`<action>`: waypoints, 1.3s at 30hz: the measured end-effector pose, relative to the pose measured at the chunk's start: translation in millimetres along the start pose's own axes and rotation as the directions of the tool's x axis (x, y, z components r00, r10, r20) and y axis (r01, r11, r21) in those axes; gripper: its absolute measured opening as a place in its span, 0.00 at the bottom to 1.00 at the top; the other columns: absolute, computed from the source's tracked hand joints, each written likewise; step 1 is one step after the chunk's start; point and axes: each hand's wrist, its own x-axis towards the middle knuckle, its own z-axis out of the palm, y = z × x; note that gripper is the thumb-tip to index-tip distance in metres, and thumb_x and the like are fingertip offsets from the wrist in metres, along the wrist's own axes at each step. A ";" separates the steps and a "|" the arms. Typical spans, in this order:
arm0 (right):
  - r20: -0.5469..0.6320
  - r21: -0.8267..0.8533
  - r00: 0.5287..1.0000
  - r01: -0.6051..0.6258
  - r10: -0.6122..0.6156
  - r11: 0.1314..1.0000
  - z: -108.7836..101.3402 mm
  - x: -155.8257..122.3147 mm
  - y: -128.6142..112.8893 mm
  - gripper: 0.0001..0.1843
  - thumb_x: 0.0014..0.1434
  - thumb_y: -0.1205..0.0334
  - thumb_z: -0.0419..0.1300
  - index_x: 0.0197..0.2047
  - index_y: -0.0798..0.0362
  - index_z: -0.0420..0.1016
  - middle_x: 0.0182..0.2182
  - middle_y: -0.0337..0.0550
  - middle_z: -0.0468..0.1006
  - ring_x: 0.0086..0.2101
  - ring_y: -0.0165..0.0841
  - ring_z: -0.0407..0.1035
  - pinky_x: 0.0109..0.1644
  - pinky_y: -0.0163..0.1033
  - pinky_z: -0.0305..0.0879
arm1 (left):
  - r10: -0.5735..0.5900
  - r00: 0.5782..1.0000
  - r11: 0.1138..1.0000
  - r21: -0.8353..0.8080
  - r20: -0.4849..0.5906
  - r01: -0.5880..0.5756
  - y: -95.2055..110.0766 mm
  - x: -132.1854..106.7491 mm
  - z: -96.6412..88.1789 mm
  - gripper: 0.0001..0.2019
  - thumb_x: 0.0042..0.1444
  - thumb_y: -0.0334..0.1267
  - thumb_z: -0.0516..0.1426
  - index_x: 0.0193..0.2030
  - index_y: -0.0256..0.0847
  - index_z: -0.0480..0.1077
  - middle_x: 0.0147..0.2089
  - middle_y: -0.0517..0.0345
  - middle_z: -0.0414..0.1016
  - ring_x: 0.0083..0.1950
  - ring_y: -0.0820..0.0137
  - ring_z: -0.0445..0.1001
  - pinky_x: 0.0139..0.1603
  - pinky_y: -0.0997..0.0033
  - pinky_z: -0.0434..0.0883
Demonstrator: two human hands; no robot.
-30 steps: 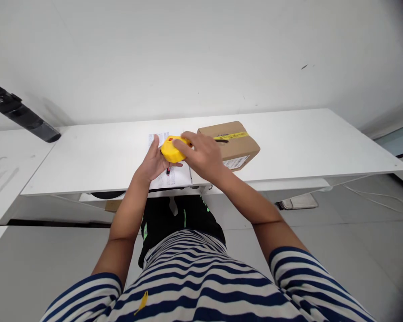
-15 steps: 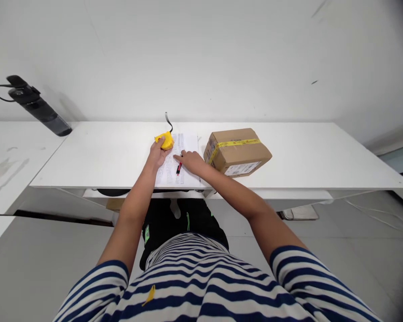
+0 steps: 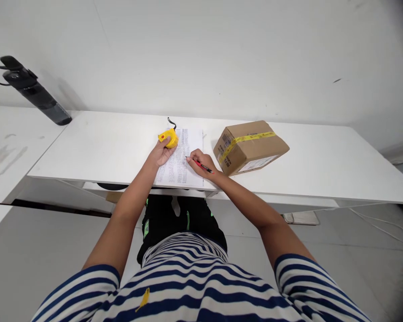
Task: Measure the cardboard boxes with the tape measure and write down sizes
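Note:
My left hand (image 3: 161, 154) is closed around a yellow tape measure (image 3: 168, 137) and rests on the left side of a printed sheet of paper (image 3: 183, 167). The tape measure has a short black strap sticking up behind it. My right hand (image 3: 201, 162) pinches a red pen (image 3: 202, 166) with its tip on the sheet's right half. A brown cardboard box (image 3: 250, 145) with a yellow tape band sits just right of my right hand.
Everything lies on a long white table (image 3: 97, 150) against a white wall. A black cylindrical device with a cable (image 3: 33, 91) leans at the far left over a second white surface (image 3: 6, 147). Grey floor and a cable (image 3: 376, 219) lie lower right.
My right hand left the tape measure, went down to the pen on the sheet and picked it up. My left hand carried the tape measure to the sheet's upper left.

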 end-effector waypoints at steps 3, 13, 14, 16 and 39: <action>0.062 0.281 0.992 -0.119 0.106 0.952 8.9 -2.3 2.3 0.28 0.66 0.30 0.49 0.44 0.47 0.72 0.26 0.34 0.75 0.27 0.33 0.65 0.37 0.39 0.62 | -0.008 1.000 1.000 0.005 -0.022 0.008 0.3 -3.0 3.0 0.12 0.65 0.27 0.65 0.53 0.39 0.75 0.43 0.58 0.84 0.42 0.76 0.85 0.47 0.79 0.82; -0.116 0.243 0.952 -0.250 0.284 0.937 13.4 -5.3 5.7 0.33 0.61 0.29 0.59 0.21 0.45 0.57 0.20 0.36 0.63 0.28 0.34 0.61 0.36 0.41 0.59 | -0.037 0.999 0.997 0.065 0.002 0.037 -0.8 -8.2 11.8 0.09 0.68 0.26 0.61 0.53 0.37 0.75 0.44 0.57 0.84 0.43 0.76 0.84 0.48 0.78 0.82; -0.109 0.237 0.952 -0.254 0.286 0.938 13.4 -4.9 6.0 0.32 0.62 0.31 0.60 0.21 0.45 0.56 0.19 0.36 0.62 0.28 0.34 0.60 0.36 0.41 0.58 | -0.042 0.999 0.997 0.065 0.003 0.041 -0.6 -8.2 12.1 0.09 0.68 0.26 0.60 0.53 0.37 0.75 0.44 0.57 0.84 0.43 0.75 0.84 0.48 0.77 0.82; -0.097 0.228 0.953 -0.261 0.288 0.938 12.9 -4.0 6.1 0.31 0.62 0.34 0.60 0.20 0.46 0.55 0.19 0.36 0.61 0.28 0.33 0.59 0.35 0.41 0.56 | -0.049 0.999 0.997 0.066 0.010 0.049 -0.3 -8.0 12.0 0.10 0.69 0.27 0.60 0.55 0.37 0.75 0.45 0.56 0.84 0.45 0.75 0.84 0.49 0.77 0.82; -0.091 0.249 0.953 -0.258 0.288 0.933 13.8 -2.3 1.9 0.24 0.65 0.47 0.60 0.21 0.46 0.59 0.22 0.38 0.70 0.31 0.37 0.69 0.42 0.44 0.66 | -0.063 0.998 0.995 0.083 0.019 0.061 0.2 -6.1 8.4 0.10 0.68 0.29 0.62 0.54 0.38 0.76 0.45 0.55 0.84 0.45 0.74 0.84 0.53 0.75 0.82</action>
